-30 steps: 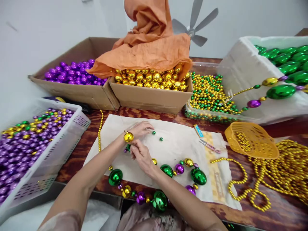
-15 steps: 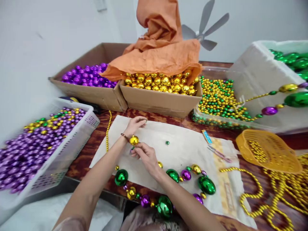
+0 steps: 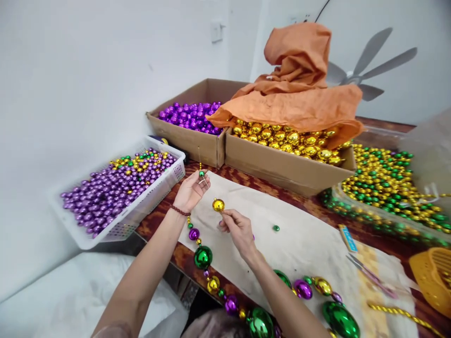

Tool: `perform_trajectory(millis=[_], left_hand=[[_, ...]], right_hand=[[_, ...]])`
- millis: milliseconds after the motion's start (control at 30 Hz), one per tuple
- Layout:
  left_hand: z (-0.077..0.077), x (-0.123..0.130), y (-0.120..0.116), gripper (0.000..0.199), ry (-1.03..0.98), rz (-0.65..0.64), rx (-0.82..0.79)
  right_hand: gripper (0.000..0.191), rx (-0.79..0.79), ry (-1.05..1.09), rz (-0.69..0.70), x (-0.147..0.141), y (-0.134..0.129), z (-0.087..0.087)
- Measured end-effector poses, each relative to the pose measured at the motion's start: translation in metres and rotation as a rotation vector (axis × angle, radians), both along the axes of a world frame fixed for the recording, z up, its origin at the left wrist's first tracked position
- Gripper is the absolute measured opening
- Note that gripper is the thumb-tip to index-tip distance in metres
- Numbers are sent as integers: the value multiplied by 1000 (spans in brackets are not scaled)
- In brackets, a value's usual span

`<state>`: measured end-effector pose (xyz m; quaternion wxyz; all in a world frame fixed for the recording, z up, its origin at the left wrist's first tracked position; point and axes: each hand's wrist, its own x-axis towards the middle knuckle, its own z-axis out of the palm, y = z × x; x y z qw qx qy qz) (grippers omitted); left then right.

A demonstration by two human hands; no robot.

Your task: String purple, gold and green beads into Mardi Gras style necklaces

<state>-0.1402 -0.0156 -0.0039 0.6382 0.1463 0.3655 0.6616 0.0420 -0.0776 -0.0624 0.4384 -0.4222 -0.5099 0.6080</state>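
My left hand [image 3: 192, 191], a dark beaded bracelet at its wrist, is raised over the cloth's left edge with its fingers closed. At its fingertips are a green bead [image 3: 202, 173] and a thin pale strand, perhaps thread or a needle. My right hand [image 3: 237, 230] pinches a shiny gold ball [image 3: 218, 205] between thumb and forefinger, to the right of the left hand. A necklace of large green, purple and gold balls [image 3: 203, 257] runs from below my left wrist along the table's front and under my right forearm. One loose green bead [image 3: 276, 228] lies on the cloth.
The white cloth [image 3: 303, 225] covers part of the dark table. Behind stand cardboard boxes of purple balls [image 3: 190, 115] and gold balls [image 3: 282, 138], under orange fabric [image 3: 296, 103]. A white basket [image 3: 155, 211] is left; a clear bin [image 3: 380, 218], scissors [image 3: 369, 274] and yellow basket [image 3: 431, 281] are right.
The view has swung left, so things sit farther right. My hands have moved apart; the left palm has turned upward, showing the green bead. The gold ball stays in my right fingers.
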Motion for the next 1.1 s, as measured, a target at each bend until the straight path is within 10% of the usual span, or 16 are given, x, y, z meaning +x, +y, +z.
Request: perform_trajectory(millis=[700,1100], left_hand=[[-19,21,-18,23,166,-172,93],[-38,60,24,22,232,61,54]], right_hand=[[47,-65,90,-68,-10,21,7],[74,-86,-100,84,-13,81,-1]])
